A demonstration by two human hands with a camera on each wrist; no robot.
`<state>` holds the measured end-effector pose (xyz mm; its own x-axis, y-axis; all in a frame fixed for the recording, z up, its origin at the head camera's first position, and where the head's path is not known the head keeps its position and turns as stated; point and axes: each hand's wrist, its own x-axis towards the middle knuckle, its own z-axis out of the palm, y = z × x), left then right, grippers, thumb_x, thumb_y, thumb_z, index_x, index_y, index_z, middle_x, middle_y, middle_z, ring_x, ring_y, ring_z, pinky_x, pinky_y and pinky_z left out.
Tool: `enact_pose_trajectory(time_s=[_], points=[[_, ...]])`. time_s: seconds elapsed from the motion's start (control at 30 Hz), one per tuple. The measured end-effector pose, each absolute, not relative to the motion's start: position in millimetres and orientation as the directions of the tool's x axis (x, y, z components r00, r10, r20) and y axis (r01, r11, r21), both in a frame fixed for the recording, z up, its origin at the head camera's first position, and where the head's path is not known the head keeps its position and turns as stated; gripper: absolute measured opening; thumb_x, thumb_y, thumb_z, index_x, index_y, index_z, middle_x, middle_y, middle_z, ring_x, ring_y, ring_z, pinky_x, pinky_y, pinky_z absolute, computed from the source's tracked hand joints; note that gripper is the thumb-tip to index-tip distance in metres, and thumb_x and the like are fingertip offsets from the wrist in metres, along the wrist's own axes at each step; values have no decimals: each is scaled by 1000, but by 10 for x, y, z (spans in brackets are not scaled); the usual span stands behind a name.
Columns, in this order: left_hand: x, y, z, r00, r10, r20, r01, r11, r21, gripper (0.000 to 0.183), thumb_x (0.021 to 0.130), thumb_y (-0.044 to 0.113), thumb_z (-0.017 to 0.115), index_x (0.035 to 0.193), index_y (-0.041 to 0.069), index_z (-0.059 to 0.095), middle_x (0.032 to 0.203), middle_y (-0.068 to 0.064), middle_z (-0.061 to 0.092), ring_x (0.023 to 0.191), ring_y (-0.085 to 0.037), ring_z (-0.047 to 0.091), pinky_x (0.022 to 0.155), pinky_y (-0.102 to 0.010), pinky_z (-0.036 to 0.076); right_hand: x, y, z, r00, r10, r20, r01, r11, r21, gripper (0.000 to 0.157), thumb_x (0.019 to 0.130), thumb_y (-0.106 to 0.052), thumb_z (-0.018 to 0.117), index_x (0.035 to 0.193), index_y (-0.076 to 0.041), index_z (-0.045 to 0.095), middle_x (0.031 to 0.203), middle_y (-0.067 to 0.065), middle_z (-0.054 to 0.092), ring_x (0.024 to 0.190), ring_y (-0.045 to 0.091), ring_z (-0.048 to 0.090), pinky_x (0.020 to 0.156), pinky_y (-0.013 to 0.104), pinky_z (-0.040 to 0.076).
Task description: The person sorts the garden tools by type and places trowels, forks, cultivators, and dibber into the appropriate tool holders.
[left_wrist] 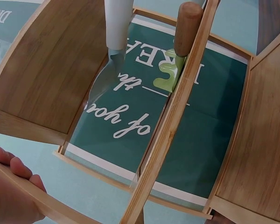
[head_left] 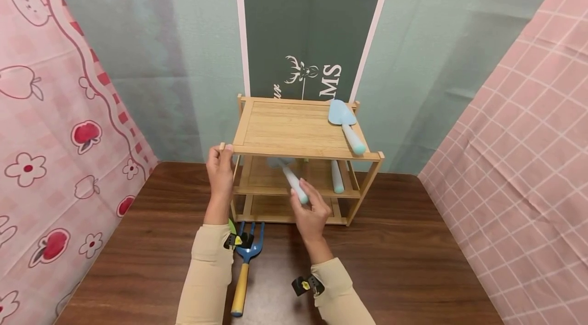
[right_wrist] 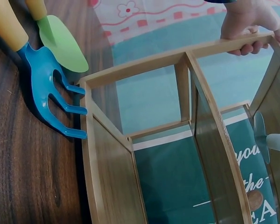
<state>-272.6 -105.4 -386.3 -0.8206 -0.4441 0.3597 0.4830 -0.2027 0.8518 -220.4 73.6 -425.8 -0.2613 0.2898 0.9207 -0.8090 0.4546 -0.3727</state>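
Note:
My left hand point(head_left: 220, 172) grips the front left corner of a wooden three-tier shelf rack point(head_left: 294, 150). My right hand point(head_left: 312, 213) pinches the handle end of a small trowel point(head_left: 294, 184) with a white handle and pale blue blade. That blade reaches in over the middle shelf point(left_wrist: 37, 70); whether it touches the board I cannot tell. A similar trowel point(head_left: 352, 139) lies on the right of the top shelf. On the middle shelf, at the right, is another white handle point(head_left: 337, 177). Near it, the left wrist view shows a brown-handled tool point(left_wrist: 187, 30) with a green head.
On the dark wooden table, a blue hand fork point(head_left: 248, 251) with a yellow handle lies before the rack's left front. A green trowel point(right_wrist: 63, 44) lies beside it, mostly hidden by my left wrist in the head view. Cloth-covered walls stand behind and at both sides.

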Motion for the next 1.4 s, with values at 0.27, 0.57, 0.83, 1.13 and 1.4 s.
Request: enact_pose_trajectory(time_s=[0.27,0.57,0.83,1.13,1.4], points=[[-2720,-1069,-3868,-827,-428,364,481,-205,853,12,94,16,52,84,11,46,65,-3,36,58,-12,34,58,-28,28,-2141,725,-4241,-239,285,928,-835,428,-347,31,53,22,71,83,17,65,82,29,64,70,42,63,67,27,52],[-2583,-1026,-3692,-847,-401,350,457,-212,864,10,95,9,48,86,10,47,60,2,34,54,-10,30,54,-25,27,-1923,745,-4181,-214,283,935,-854,411,-319,28,57,21,68,84,16,64,82,28,64,71,38,64,67,21,51],[-2500,-997,-3615,-842,-405,356,457,-188,869,12,95,8,47,84,11,45,63,0,35,58,-11,32,57,-26,27,-1733,797,-4099,-128,246,961,-895,389,-218,17,69,11,68,85,16,64,83,27,64,73,34,65,72,27,51],[-2496,-1002,-3630,-842,-403,359,460,-187,868,11,95,9,47,84,12,45,64,1,37,60,-15,34,59,-27,29,-1528,840,-4012,-64,211,975,-931,341,-134,15,75,4,68,82,17,62,83,27,64,74,32,65,70,28,52],[-2505,-1005,-3625,-845,-397,357,457,-191,869,12,95,9,47,83,12,45,64,1,37,60,-15,34,58,-27,29,-1480,895,-3956,-35,229,973,-948,300,-105,16,76,3,69,82,16,62,83,27,64,75,32,65,70,28,52]])
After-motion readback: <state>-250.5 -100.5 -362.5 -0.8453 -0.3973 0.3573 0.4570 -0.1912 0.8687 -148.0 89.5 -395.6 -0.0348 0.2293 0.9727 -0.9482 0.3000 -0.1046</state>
